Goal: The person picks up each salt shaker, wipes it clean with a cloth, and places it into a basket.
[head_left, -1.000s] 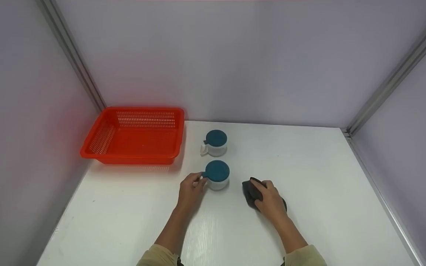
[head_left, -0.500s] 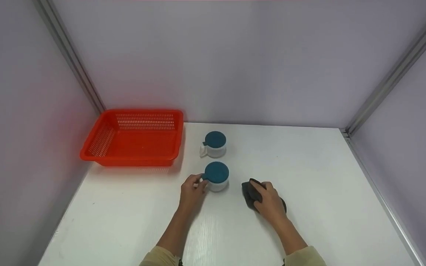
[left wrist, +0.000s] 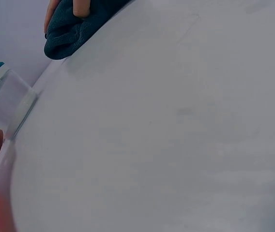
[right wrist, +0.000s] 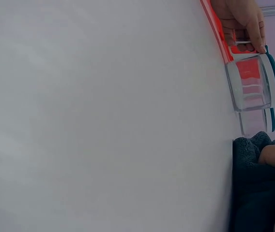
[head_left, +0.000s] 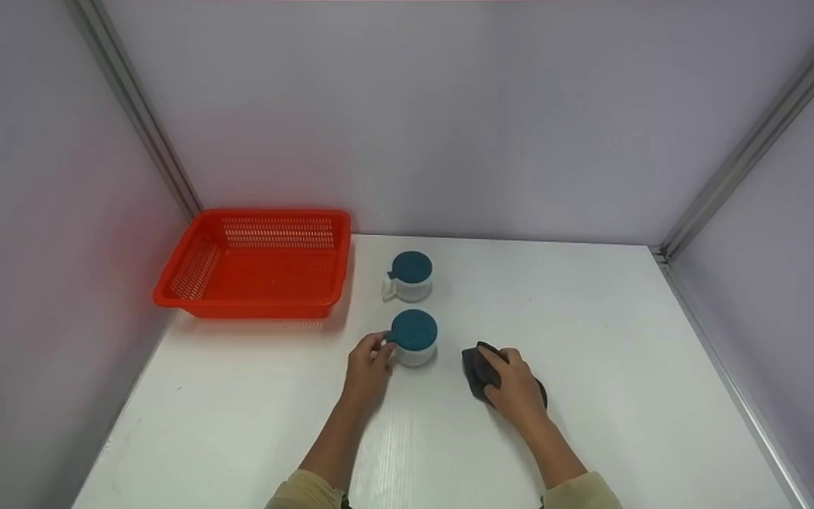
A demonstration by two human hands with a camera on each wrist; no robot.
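Note:
Near the middle of the table, my left hand (head_left: 367, 367) pinches the handle of the nearer glass jar (head_left: 415, 353). This jar has a round teal lid (head_left: 414, 329) and stands upright; its clear wall and white collar show in the right wrist view. A matching jar (head_left: 413, 288) stands just behind it, its handle also pointing left. To the right, my right hand (head_left: 520, 389) grips a bunched dark teal cloth (head_left: 476, 375) lying on the table. Soft, fuzzy folds of the cloth (right wrist: 253, 193) appear under the fingers in the right wrist view.
A red plastic basket (head_left: 258, 308) with slotted walls stands at the back left, with nothing visible inside. Pale panels (head_left: 520, 127) enclose the white table (head_left: 626, 339) at the back and both sides.
My left hand has shifted very slightly to the right at the jar's handle. The head view has moved a little; the jars and the right hand with the cloth stay in place.

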